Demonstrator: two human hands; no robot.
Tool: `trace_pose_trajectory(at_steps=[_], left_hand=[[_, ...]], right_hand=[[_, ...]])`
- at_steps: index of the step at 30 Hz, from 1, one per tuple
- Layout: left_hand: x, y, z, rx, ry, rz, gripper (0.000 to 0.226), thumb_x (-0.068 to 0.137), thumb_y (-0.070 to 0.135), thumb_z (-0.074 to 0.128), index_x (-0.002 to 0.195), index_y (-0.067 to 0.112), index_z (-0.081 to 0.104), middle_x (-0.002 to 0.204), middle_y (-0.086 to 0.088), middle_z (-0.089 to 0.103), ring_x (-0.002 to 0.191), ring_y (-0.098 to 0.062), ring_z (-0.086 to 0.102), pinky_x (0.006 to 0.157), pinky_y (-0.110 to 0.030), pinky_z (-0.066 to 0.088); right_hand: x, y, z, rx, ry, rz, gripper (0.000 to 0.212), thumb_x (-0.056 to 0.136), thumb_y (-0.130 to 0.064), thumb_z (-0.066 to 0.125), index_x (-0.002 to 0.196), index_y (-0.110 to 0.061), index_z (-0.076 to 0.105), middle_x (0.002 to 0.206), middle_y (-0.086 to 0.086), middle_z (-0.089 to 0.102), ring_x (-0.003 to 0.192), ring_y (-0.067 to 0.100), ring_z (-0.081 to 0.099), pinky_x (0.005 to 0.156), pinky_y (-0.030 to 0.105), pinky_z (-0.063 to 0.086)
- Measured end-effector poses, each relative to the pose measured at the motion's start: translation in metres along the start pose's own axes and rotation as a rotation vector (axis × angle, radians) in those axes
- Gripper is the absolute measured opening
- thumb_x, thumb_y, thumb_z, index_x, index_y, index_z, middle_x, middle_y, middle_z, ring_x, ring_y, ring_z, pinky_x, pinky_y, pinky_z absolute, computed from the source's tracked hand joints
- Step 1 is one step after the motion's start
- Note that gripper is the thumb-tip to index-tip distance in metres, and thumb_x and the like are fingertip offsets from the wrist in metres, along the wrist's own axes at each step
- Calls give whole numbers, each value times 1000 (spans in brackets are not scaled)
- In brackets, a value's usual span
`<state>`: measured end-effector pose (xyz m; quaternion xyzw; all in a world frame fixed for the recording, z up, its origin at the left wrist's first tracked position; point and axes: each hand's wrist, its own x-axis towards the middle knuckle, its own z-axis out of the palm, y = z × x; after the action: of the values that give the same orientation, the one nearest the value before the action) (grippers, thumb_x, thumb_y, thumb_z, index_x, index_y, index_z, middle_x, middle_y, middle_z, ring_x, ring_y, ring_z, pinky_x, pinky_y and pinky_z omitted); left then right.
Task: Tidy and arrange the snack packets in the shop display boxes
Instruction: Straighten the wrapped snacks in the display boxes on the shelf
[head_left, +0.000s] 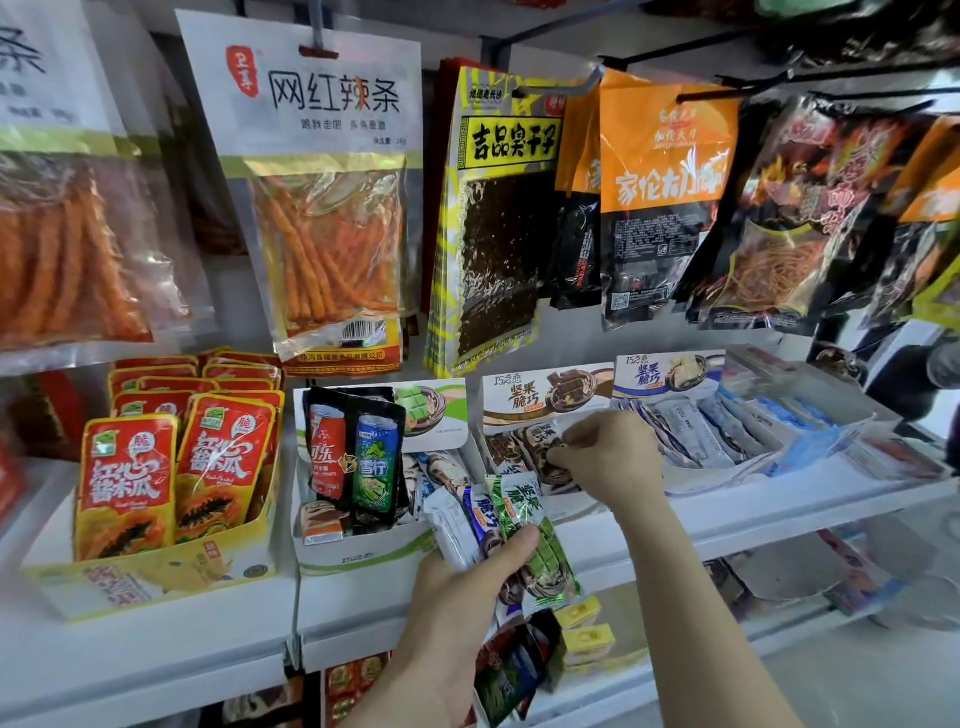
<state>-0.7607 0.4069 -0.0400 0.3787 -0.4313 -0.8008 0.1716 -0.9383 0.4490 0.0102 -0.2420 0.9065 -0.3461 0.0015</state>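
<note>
My left hand (457, 597) grips a fanned bunch of small snack packets (498, 525), green, blue and white ones, in front of the green-trimmed display box (363, 558). My right hand (608, 457) reaches into the brown-trimmed display box (545, 397) and pinches a brown packet (543, 447) among those standing there. The green box holds mixed packets and a black pack printed with two cans (358, 452). To the right, a blue-trimmed box (670, 374) holds a row of pale blue packets (696, 434).
A yellow box of red papaya-print packets (171, 467) stands on the left of the white shelf (156, 639). Large snack bags (332, 208) hang on hooks above. A clear box with blue packets (800, 410) sits far right. More goods fill the lower shelf (571, 639).
</note>
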Motion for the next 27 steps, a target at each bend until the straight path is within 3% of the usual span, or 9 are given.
trace_pose_trajectory(at_steps=[3, 5, 8, 11, 15, 17, 19, 23, 27], left_hand=[[0, 2, 0, -3, -13, -2, 44, 63, 35, 93, 102, 25, 75, 90, 11, 79, 93, -10, 69, 85, -30, 46], [1, 0, 0, 3, 1, -1, 53, 57, 40, 96, 104, 27, 74, 94, 11, 78, 97, -12, 68, 93, -33, 45], [3, -2, -2, -3, 8, 5, 77, 40, 53, 100, 108, 32, 70, 105, 11, 75, 107, -17, 63, 108, -43, 41], [8, 1, -3, 4, -22, 4, 52, 54, 41, 97, 99, 27, 75, 88, 15, 78, 97, -11, 64, 104, -39, 42], [5, 6, -2, -21, -38, 7, 37, 66, 30, 92, 97, 25, 72, 77, 16, 77, 89, -9, 65, 94, -34, 43], [4, 6, -2, -23, -29, 1, 41, 63, 31, 94, 98, 25, 72, 80, 14, 78, 92, -12, 66, 96, -35, 44], [5, 3, -2, -21, -32, 3, 50, 57, 35, 96, 101, 27, 73, 89, 12, 78, 98, -14, 67, 102, -38, 45], [3, 5, -1, -22, -25, 9, 48, 57, 35, 96, 98, 28, 72, 94, 13, 75, 94, -10, 62, 100, -37, 43], [1, 8, 1, -14, -43, -24, 32, 66, 29, 92, 91, 26, 72, 77, 16, 76, 87, -8, 62, 96, -36, 45]], right_hand=[[0, 1, 7, -73, -40, -42, 14, 71, -26, 83, 64, -17, 74, 65, 3, 72, 69, 25, 69, 63, 34, 58], [5, 4, 0, -105, -64, -66, 18, 77, -31, 79, 64, -21, 72, 60, -1, 68, 66, 23, 66, 59, 30, 53], [23, 18, -25, -133, 106, -4, 12, 84, -17, 67, 76, -20, 74, 67, 7, 67, 71, 32, 62, 58, 27, 41], [35, 29, -36, -362, 84, 15, 4, 76, -12, 69, 75, -10, 72, 67, 12, 66, 64, 31, 59, 55, 28, 42], [40, 29, -15, -606, -82, 22, 29, 79, -32, 74, 97, -13, 62, 101, 11, 70, 107, 33, 61, 81, 36, 46], [36, 28, -9, -707, -107, 45, 28, 83, -28, 66, 107, -14, 60, 117, 11, 66, 126, 37, 47, 100, 42, 38], [32, 27, -6, -740, -83, 48, 18, 83, -20, 62, 99, -17, 55, 118, 11, 66, 130, 38, 42, 108, 46, 28], [35, 28, -5, -605, -22, 92, 12, 77, -20, 63, 86, -17, 56, 101, 10, 69, 117, 34, 53, 105, 47, 28], [41, 25, -25, -412, 108, 97, 27, 60, -35, 67, 74, -12, 71, 68, 7, 65, 78, 31, 61, 79, 37, 37]])
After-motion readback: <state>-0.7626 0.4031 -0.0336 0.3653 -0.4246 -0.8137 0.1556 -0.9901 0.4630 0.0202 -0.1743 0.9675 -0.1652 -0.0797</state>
